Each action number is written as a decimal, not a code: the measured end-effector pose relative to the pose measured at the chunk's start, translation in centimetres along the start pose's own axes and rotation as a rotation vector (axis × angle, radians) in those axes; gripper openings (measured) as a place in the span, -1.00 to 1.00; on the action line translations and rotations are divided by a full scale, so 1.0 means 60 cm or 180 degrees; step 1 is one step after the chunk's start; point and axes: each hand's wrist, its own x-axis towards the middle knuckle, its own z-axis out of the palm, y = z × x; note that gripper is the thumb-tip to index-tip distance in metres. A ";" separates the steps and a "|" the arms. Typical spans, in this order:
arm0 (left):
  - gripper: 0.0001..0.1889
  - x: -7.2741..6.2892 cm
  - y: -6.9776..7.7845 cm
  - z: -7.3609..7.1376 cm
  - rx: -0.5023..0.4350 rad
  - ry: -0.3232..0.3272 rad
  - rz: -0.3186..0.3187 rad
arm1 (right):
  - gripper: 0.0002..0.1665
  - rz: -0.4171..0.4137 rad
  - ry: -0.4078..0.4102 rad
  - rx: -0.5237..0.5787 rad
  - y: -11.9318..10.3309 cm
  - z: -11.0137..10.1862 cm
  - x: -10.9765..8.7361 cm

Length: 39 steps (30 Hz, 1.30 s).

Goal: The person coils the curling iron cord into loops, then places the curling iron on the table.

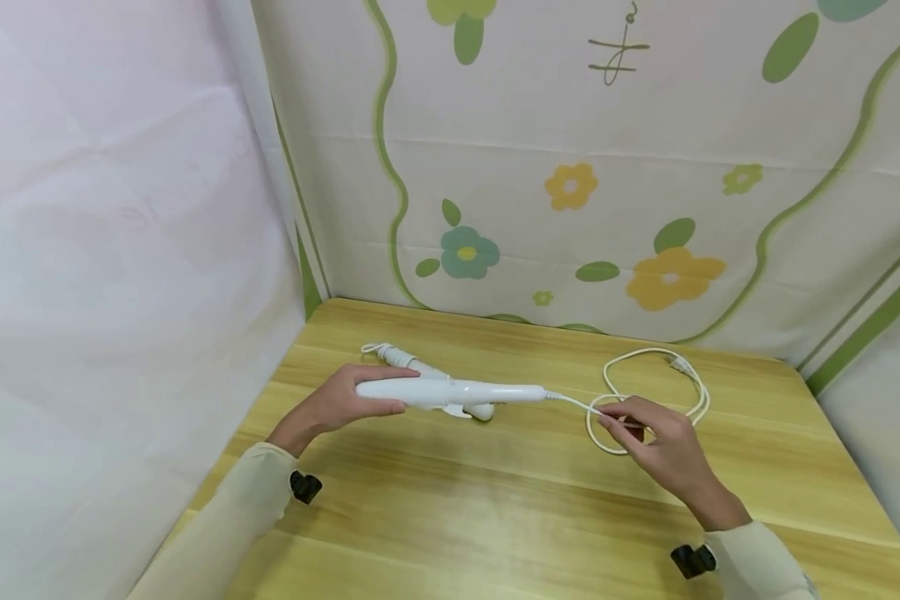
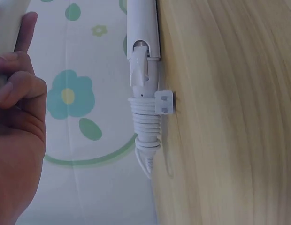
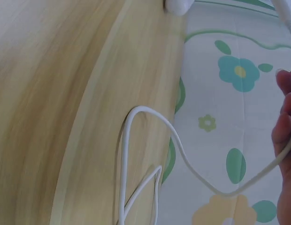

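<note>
My left hand (image 1: pixel 348 398) grips one end of a white curling iron (image 1: pixel 498 392), holding it level above the table. From its other end runs a white cord (image 1: pixel 573 402), which my right hand (image 1: pixel 663 442) pinches between thumb and fingers. The cord hangs from that hand in the right wrist view and loops on the table, ending at a plug (image 1: pixel 679 364). Behind and partly hidden by the held iron lies a second white curling iron (image 2: pixel 143 28). Its cord (image 2: pixel 146 117) is wound tightly round the handle, with the plug (image 2: pixel 164 102) at the side of the coils.
A wood-grain table (image 1: pixel 495 508) carries everything. A white cloth with printed flowers (image 1: pixel 495 167) hangs along its back edge, and plain white fabric (image 1: pixel 120 250) stands at the left. Small black devices (image 1: pixel 305 487) sit at both wrists.
</note>
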 end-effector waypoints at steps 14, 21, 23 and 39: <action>-0.48 0.001 -0.024 -0.003 0.0044 0.0230 -0.0004 | -0.56 0.0440 -0.0280 -0.0564 0.009 -0.009 -0.014; -0.48 -0.003 -0.037 -0.009 0.0024 0.0315 -0.0041 | -0.57 0.0424 -0.0198 -0.0693 0.013 -0.009 -0.019; -0.48 -0.003 -0.039 -0.008 -0.0015 0.0329 -0.0062 | -0.64 0.0385 -0.0237 -0.0736 0.011 -0.008 -0.019; -0.48 0.008 -0.006 0.049 0.0287 -0.0252 -0.0151 | -0.70 -0.0504 -0.0666 -0.0363 -0.057 0.052 0.052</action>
